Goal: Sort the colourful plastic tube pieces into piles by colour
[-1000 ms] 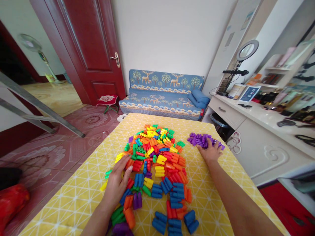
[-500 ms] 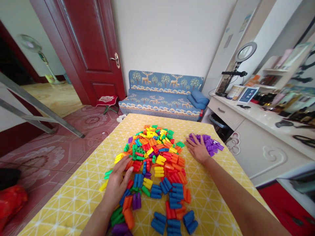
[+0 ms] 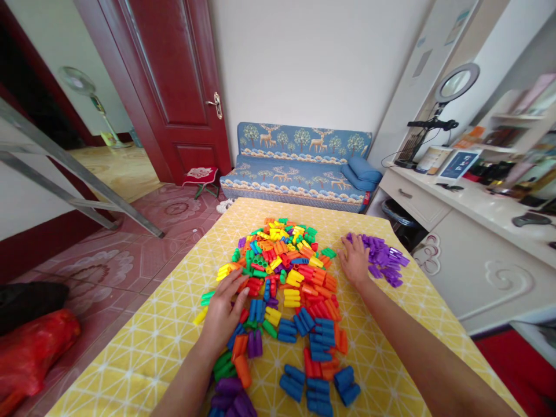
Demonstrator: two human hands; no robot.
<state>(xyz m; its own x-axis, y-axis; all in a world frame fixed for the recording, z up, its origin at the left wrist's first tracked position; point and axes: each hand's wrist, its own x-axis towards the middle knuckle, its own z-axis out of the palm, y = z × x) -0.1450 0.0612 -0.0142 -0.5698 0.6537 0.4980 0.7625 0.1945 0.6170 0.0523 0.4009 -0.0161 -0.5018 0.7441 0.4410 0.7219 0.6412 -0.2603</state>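
Note:
My left hand (image 3: 226,301) rests at the left edge of a mixed heap of plastic tube-shaped building blocks (image 3: 292,278), fingers apart and holding nothing I can see. Red, orange, yellow, green, blue and a few purple pieces make up that heap. My right hand (image 3: 355,260) lies with spread fingers against the left side of a separate pile of purple blocks (image 3: 382,258). Its fingertips touch or nearly touch the purple pieces. Several blue blocks (image 3: 319,399) lie close to me, and purple blocks (image 3: 232,397) sit beside my left forearm.
A yellow patterned cloth (image 3: 143,353) covers the table. Beyond it stands a blue sofa (image 3: 295,174). A white dresser (image 3: 469,255) with a ring light (image 3: 458,84) is on the right. A metal ladder (image 3: 87,174) and a red bag (image 3: 43,347) are at the left.
The whole view has shifted, so the table appears slightly farther right. My right hand has drawn back a little from the purple pile, whose pieces are more spread. My left hand stays by the heap.

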